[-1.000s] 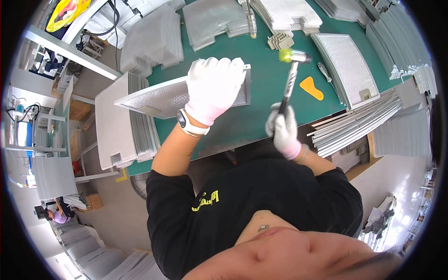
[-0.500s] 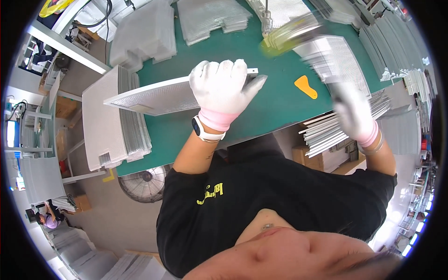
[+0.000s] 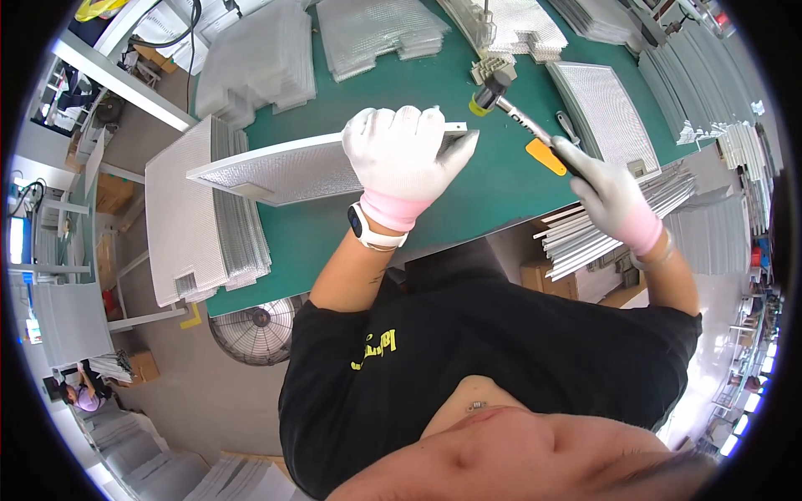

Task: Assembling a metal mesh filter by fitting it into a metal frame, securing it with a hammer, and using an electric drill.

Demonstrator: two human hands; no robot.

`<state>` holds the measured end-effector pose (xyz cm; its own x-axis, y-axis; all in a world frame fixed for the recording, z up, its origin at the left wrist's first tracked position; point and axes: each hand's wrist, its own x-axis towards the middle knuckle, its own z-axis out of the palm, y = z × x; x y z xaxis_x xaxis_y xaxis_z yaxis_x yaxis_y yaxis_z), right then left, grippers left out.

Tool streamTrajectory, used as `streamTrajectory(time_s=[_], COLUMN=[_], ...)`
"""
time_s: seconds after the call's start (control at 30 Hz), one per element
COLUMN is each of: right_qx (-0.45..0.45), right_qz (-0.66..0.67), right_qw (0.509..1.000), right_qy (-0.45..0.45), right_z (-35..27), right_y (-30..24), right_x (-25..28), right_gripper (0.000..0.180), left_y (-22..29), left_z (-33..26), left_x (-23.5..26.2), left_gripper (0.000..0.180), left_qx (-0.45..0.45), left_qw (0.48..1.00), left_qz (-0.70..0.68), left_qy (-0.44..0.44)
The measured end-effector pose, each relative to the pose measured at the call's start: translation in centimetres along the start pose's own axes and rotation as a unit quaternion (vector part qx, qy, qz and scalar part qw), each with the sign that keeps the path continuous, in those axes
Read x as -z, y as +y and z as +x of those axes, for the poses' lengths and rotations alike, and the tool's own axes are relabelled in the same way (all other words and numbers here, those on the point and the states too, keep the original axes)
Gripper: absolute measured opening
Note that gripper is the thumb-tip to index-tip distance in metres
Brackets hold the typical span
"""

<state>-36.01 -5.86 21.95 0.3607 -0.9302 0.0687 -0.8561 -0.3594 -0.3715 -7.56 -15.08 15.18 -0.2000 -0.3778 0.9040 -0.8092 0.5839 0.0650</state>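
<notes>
Stacks of mesh panels (image 3: 200, 217) sit at the left end of the green bench (image 3: 468, 200), their edges hanging past its near rim, with a floor fan (image 3: 257, 330) below them. Just right of the stacks, one framed mesh filter (image 3: 284, 171) is held tilted above the bench top, its long side running left to right. The left hand (image 3: 401, 159), in a white glove with a pink cuff and a watch (image 3: 368, 230) at the wrist, lies over the filter's right end, fingers curled down over the far edge and clamped on the frame. Further right, a mallet (image 3: 501, 100) with a yellow-faced head hangs over the bench, its handle slanting down to the right hand (image 3: 606, 192), which is gloved alike and wrapped tight around the grip. An orange scraper (image 3: 545, 156) lies on the bench just under the handle. Another filter (image 3: 606, 113) lies flat beyond, and metal strips (image 3: 601, 225) are piled at the bench's right edge.
</notes>
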Motion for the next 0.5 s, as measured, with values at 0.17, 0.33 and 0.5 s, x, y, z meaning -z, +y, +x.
streamTrajectory(time_s=[0.17, 0.33, 0.5], right_qx=[-0.051, 0.083, 0.265], right_qz=[-0.082, -0.097, 0.004], right_qw=[0.995, 0.970, 0.854], right_qy=[-0.018, 0.206, 0.447], right_z=[0.2, 6.3, 14.1], right_y=[4.9, 5.7, -2.0], right_x=[-9.0, -9.7, 7.0], right_gripper=[0.059, 0.056, 0.047], left_y=[0.2, 0.7, 1.1], left_z=[0.7, 0.0, 0.3], left_x=[-0.8, -1.5, -1.4], left_gripper=[0.033, 0.030, 0.027], left_qx=[-0.022, -0.035, -0.024], left_qw=[0.998, 0.996, 0.998], left_qz=[-0.025, -0.068, -0.053], left_qy=[0.045, 0.050, 0.034])
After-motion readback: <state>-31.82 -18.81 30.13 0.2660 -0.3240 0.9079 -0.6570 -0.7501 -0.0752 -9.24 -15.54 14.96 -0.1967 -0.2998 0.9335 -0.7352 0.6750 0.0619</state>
